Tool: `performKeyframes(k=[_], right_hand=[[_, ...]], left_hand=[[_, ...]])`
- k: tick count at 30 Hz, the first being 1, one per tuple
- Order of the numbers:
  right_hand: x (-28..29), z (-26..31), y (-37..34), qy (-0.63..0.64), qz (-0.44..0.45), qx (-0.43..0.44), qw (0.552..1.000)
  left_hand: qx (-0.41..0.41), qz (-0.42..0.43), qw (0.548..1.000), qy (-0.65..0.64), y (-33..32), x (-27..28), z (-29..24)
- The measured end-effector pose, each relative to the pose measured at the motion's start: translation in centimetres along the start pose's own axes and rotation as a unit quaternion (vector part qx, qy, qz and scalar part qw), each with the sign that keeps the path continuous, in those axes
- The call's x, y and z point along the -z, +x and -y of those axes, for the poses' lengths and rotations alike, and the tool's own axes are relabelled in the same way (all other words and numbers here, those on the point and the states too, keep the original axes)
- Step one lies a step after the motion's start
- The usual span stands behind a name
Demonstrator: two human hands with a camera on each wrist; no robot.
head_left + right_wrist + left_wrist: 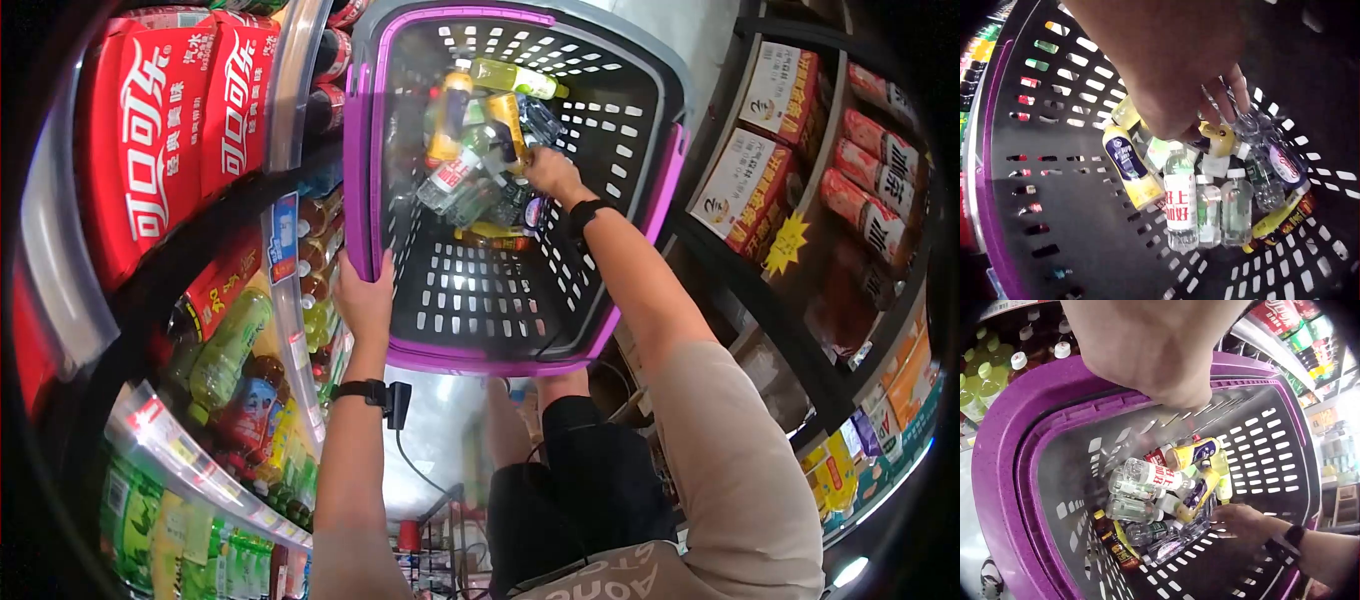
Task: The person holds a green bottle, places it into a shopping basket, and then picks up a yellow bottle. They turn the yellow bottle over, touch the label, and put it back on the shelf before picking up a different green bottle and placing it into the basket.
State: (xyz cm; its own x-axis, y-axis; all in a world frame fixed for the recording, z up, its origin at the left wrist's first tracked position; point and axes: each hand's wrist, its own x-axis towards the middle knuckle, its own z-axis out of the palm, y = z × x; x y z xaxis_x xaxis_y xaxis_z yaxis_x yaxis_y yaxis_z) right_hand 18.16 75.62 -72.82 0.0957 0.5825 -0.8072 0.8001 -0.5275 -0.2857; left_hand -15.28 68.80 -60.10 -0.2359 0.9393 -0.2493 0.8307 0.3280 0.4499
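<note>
My left hand [365,295] grips the purple rim of a deep shopping basket [450,352]; its fingertips are hidden behind the rim. Inside the basket is my right hand [553,173], its fingers loosely spread over a clear bottle [1194,528]. Close by lies a yellow bottle with a dark label [1200,495], its cap end showing below the hand in the right wrist view. Around them is a heap: a second yellow bottle [1129,165], a clear bottle with red lettering [1180,209], several more clear bottles and a dark bottle with a yellow label [1116,544].
Shelves of bottled drinks [230,345] and red cola cartons [165,140] line the left. Boxed drinks [745,190] and pink cans [865,185] stand on shelving at the right, close to the basket. A cable [420,462] hangs from the left wrist strap.
</note>
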Motion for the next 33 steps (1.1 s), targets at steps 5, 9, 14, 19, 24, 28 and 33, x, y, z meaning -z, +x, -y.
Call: performKeyframes(k=[5, 9, 14, 19, 24, 28, 33], right_hand=[[-1.7, -0.4, 4.2, -0.043, 0.042, -0.109, 0.992], [-4.3, -1.3, 7.1, -0.023, 0.050, -0.116, 0.992], [-9.1, -2.5, 9.1, -0.004, -0.028, -0.096, 0.995], [-10.3, -1.8, 9.7, -0.024, -0.023, -0.113, 0.993], [-10.2, -1.7, 9.9, -0.023, 0.001, -0.135, 0.991], [-9.9, -1.0, 10.0, -0.033, -0.014, -0.136, 0.990], [-12.6, -1.5, 6.4, 0.126, -0.099, -0.126, 0.979]], left_hand=[[0.020, 0.008, 1.000, 0.019, -0.3, 0.2, 0.3], [0.041, 0.016, 0.999, 0.018, -0.2, 0.3, 0.0], [0.047, 0.016, 0.998, 0.031, -0.6, 0.0, 0.4], [0.099, 0.048, 0.994, 0.014, -0.8, 0.3, -0.4], [0.104, 0.060, 0.993, 0.002, -0.8, 0.5, -0.7], [0.091, 0.045, 0.995, 0.004, -1.0, 0.2, 0.2], [0.064, 0.022, 0.995, 0.070, -1.9, 0.1, 1.0]])
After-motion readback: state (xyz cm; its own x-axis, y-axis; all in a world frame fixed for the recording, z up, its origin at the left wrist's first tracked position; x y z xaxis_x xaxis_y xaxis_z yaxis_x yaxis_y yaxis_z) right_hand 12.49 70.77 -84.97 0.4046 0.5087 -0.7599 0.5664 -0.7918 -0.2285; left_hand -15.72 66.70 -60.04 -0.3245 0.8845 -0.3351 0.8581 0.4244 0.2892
